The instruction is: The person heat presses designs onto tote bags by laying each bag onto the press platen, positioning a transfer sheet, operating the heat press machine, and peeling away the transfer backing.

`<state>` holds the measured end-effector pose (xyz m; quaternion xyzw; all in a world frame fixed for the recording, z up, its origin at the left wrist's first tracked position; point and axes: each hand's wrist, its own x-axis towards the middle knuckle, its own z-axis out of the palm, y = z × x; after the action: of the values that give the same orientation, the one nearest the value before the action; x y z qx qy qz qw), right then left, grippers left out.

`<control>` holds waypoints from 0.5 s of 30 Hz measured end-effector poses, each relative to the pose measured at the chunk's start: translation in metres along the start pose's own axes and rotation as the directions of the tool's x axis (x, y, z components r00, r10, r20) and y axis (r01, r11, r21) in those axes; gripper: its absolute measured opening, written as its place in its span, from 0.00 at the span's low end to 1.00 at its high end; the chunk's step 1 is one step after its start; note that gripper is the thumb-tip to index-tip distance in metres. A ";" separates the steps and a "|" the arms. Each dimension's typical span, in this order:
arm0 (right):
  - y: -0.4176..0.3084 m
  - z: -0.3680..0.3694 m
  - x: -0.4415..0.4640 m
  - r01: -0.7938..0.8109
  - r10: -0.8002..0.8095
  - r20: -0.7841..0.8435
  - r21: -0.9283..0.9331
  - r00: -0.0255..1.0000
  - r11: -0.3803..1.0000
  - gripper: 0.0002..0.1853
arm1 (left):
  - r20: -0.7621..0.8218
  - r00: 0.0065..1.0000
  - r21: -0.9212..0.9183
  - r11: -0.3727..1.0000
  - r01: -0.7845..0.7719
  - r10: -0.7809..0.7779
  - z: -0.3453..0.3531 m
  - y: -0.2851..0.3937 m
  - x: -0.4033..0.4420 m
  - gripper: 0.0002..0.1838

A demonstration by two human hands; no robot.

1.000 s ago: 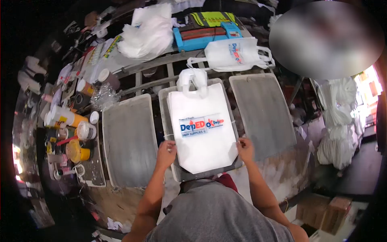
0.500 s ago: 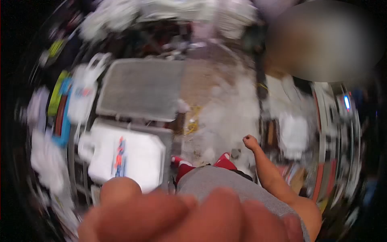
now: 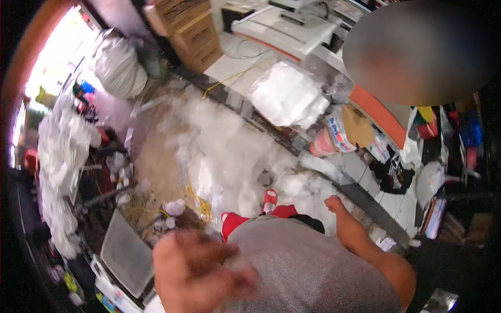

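Note:
My left hand [image 3: 203, 274] is large and blurred near the camera at the bottom, its fingers loosely bent and apart, with nothing visible in them. Beyond it at the lower left lies a grey framed panel [image 3: 127, 254]. The edge of a white bag [image 3: 112, 292] shows beside that panel, mostly cut off or hidden. My right hand [image 3: 333, 204] hangs at my right side above the littered floor, closed, with no object visible in it.
White sheets or bags [image 3: 288, 95] are stacked at the upper centre. A bucket [image 3: 322, 142] stands right of them. Cardboard boxes [image 3: 195, 39], a filled sack [image 3: 119, 70] and hanging white bags [image 3: 65, 151] surround the floor [image 3: 156, 148]. Yellow cord [image 3: 201, 206] lies there.
The view has swung right, away from the panels and the printed bag. Both hands have left that bag. My left hand has come up near the camera; my right hand hangs at my side.

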<state>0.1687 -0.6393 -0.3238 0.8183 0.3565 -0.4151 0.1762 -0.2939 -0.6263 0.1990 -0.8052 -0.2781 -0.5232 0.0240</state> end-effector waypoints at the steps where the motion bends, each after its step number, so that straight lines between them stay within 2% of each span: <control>1: -0.002 -0.008 0.005 0.177 -0.175 0.034 -0.065 0.984 0.982 0.12 | -0.005 0.995 -0.098 0.991 0.095 -0.096 0.018 -0.016 -0.001 0.06; 2: -0.004 -0.010 0.013 0.353 -0.345 0.079 -0.122 0.935 0.928 0.16 | 0.007 0.981 -0.189 0.963 0.194 -0.196 0.036 -0.033 -0.002 0.04; 3: 0.000 0.001 0.062 0.505 -0.434 0.267 -0.334 0.860 0.796 0.15 | 0.099 0.994 -0.346 0.936 0.072 -0.040 0.058 -0.051 -0.002 0.03; 4: -0.008 0.016 0.076 0.279 -0.278 0.049 -0.014 0.959 0.960 0.14 | 0.161 0.980 -0.495 0.869 -0.020 0.114 0.082 -0.065 0.005 0.04; 5: -0.020 0.014 0.095 0.504 -0.483 0.150 -0.326 0.863 0.800 0.09 | 0.179 0.968 -0.665 0.747 -0.014 0.178 0.104 -0.065 0.028 0.04; 6: -0.033 0.013 0.113 0.664 -0.620 0.310 -0.565 0.721 0.489 0.04 | 0.179 0.956 -0.803 0.596 0.005 0.234 0.125 -0.060 0.052 0.04; 7: -0.048 0.026 0.128 0.678 -0.624 0.326 -0.556 0.710 0.481 0.04 | 0.195 0.955 -0.796 0.604 0.021 0.224 0.138 -0.052 0.061 0.04; 8: -0.065 0.036 0.149 0.565 -0.568 0.020 -0.138 0.823 0.814 0.05 | 0.065 0.986 -0.815 0.579 -0.035 0.152 0.151 -0.044 0.067 0.14; 9: -0.080 0.031 0.155 0.374 -0.319 -0.201 0.385 0.926 0.844 0.07 | -0.069 0.994 -0.833 0.543 -0.103 0.082 0.162 -0.046 0.072 0.29; 10: -0.088 0.031 0.155 0.357 -0.297 -0.205 0.406 0.933 0.841 0.07 | -0.061 0.994 -0.848 0.520 -0.100 0.092 0.167 -0.064 0.069 0.29; 12: -0.133 -0.006 0.118 0.573 -0.413 -0.430 0.361 0.802 0.736 0.09 | 0.138 0.982 -0.791 0.612 0.032 0.127 0.177 -0.138 0.043 0.21; 13: -0.145 -0.025 0.109 0.462 -0.349 -0.309 0.480 0.885 0.746 0.12 | 0.231 0.964 -0.747 0.659 0.088 0.134 0.185 -0.181 0.029 0.17; 15: -0.142 -0.032 0.106 0.445 -0.302 -0.354 0.456 0.885 0.771 0.13 | 0.437 0.892 -0.626 0.751 0.211 0.113 0.203 -0.249 0.036 0.09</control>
<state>0.1251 -0.4775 -0.3889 0.7934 0.4061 -0.4122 -0.1890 -0.2322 -0.3337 0.0754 -0.8516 -0.0952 -0.3875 -0.3398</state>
